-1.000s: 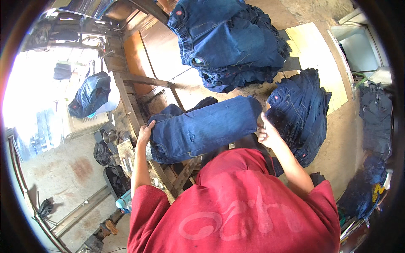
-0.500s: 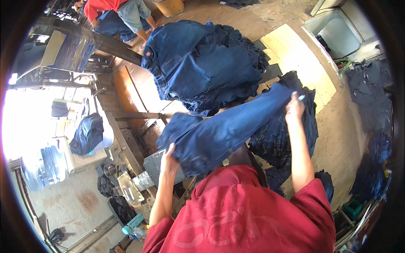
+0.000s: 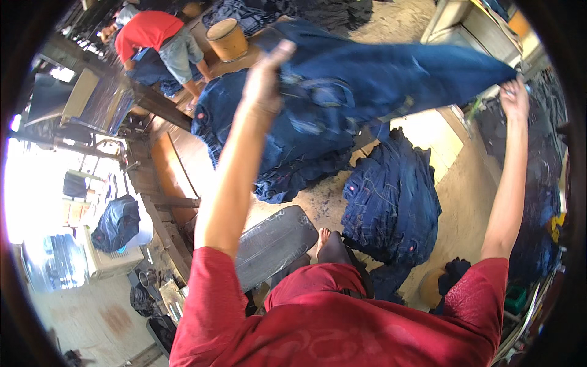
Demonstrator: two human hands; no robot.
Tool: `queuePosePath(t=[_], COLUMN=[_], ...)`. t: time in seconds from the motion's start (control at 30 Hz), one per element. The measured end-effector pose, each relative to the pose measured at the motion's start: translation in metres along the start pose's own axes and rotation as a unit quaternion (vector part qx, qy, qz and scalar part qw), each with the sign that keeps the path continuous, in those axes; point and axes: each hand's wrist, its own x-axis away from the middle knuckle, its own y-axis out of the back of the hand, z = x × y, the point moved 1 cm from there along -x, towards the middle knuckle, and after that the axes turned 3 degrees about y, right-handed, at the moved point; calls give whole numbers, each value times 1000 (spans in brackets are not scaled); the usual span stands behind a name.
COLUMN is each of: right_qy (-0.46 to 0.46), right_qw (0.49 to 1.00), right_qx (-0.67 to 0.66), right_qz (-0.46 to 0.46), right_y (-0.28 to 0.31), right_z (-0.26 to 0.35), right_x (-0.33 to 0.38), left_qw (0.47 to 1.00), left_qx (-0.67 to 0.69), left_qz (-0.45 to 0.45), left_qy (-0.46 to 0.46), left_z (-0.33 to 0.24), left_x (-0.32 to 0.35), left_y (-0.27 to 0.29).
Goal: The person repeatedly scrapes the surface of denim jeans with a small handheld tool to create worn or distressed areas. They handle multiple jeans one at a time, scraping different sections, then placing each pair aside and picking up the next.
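A pair of dark blue jeans (image 3: 403, 70) is stretched in the air across the far part of the view. My right hand (image 3: 515, 99) is closed on its narrow end at the far right, with a small pale-blue thing showing at the fingers. My left hand (image 3: 264, 82) is raised at the wider end, against the cloth. Motion smears its fingers, so their grip cannot be made out. Beneath the jeans lies a large heap of denim garments (image 3: 287, 162), partly hidden by them. A second denim stack (image 3: 394, 199) lies nearer me, right of my foot.
A black padded bench (image 3: 272, 241) stands by my legs. Wooden beams (image 3: 162, 107) run along the left. Further off, a person in a red shirt (image 3: 147, 33) bends over denim near a round tan container (image 3: 227, 40). Dark cloth (image 3: 532, 147) lies along the right.
Both my hands have risen and moved farther away, spreading wider apart. The jeans have swung up from over my lap to above the large heap. The black bench has come into view.
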Motion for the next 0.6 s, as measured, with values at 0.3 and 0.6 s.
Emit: queuePosePath(t=[0.3,0.6], right_qy=[-200,-378], right_qw=[841,364], right_qx=[489,823], right_qz=[111,215], right_y=[160,370], right_z=[-184,-218], right_x=[145,438], left_qw=[629,439], left_qx=[-724,-897], left_qz=[-240,-35], left_qy=[-153,-40], left_z=[-59,222], left_x=[11,-39], left_y=[248,370])
